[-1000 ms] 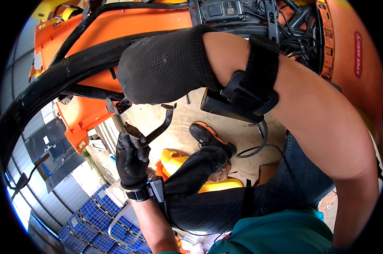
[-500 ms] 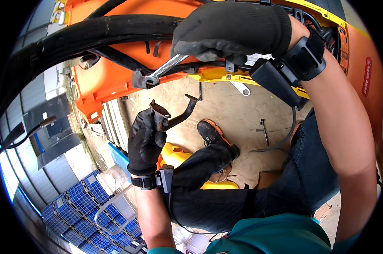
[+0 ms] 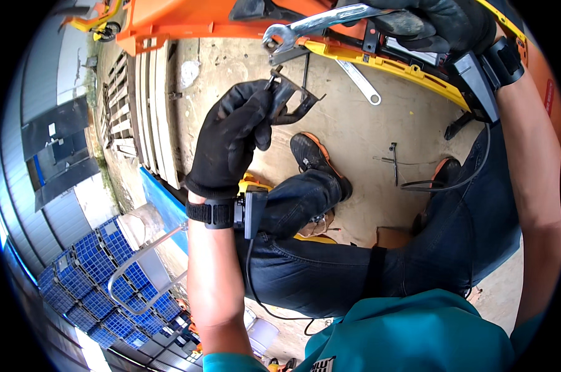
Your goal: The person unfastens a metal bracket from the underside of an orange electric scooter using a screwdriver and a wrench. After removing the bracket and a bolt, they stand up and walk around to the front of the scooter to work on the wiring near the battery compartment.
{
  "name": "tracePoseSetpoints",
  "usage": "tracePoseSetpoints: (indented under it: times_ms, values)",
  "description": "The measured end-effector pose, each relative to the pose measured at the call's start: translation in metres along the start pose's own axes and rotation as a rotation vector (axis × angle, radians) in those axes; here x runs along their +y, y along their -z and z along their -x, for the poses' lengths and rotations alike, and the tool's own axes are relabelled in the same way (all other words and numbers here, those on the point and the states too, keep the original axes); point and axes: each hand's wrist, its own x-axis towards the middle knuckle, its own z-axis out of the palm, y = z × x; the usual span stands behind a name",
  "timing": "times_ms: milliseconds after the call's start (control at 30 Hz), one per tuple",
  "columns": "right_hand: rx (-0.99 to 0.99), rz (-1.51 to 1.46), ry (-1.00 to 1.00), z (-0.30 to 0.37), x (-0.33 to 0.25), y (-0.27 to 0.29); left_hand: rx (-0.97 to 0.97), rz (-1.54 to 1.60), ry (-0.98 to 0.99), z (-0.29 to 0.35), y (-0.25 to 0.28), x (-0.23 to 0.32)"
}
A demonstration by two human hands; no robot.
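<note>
My left hand (image 3: pixel 227 139), in a black glove, is closed on a black metal bracket (image 3: pixel 288 116) with a bent arm. The thumb and fingers pinch it near a small bolt (image 3: pixel 270 82). Up at the top right, my gloved right hand (image 3: pixel 444 25) is wrapped round a silver open-ended wrench (image 3: pixel 336 20). The wrench's jaw points left, just above the bracket and apart from it. Behind the wrench lies the edge of an orange body panel (image 3: pixel 193 18) with a yellow strip (image 3: pixel 385 67) along its rim.
A grey flat bar with a holed end (image 3: pixel 362 84) juts below the yellow strip. A thin dark tool (image 3: pixel 395 164) lies on the concrete floor between my legs. Wooden pallets (image 3: pixel 150 111) stand left, stacked blue crates (image 3: pixel 100 266) lower left. Cables trail from both wrist devices.
The view has shifted, and the black curved tube is gone from it. My left hand has raised and turned the bracket. The wrench has come away from the black tab on the frame.
</note>
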Motion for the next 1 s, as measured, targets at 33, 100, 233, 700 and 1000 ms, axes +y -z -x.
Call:
tracePoseSetpoints:
  times_ms: [33, 100, 233, 700, 1000]
  values:
    - [-0.027, -0.079, -0.112, 0.002, 0.007, -0.004, -0.018, -0.045, -0.002, 0.005, 0.006, -0.006]
    - [-0.102, -0.046, -0.074, 0.007, 0.017, -0.006, -0.048, -0.057, -0.032, 0.007, 0.003, -0.013]
    - [0.033, -0.140, -0.196, 0.034, 0.043, -0.027, -0.156, -0.187, 0.004, -0.001, -0.007, -0.048]
    - [-0.089, 1.433, 0.464, 0.089, 0.076, 0.003, 0.031, -0.022, 0.485, -0.045, -0.091, -0.264]
    - [-0.177, 1.426, 0.562, 0.079, 0.070, -0.002, -0.136, -0.286, 0.490, -0.050, -0.131, -0.270]
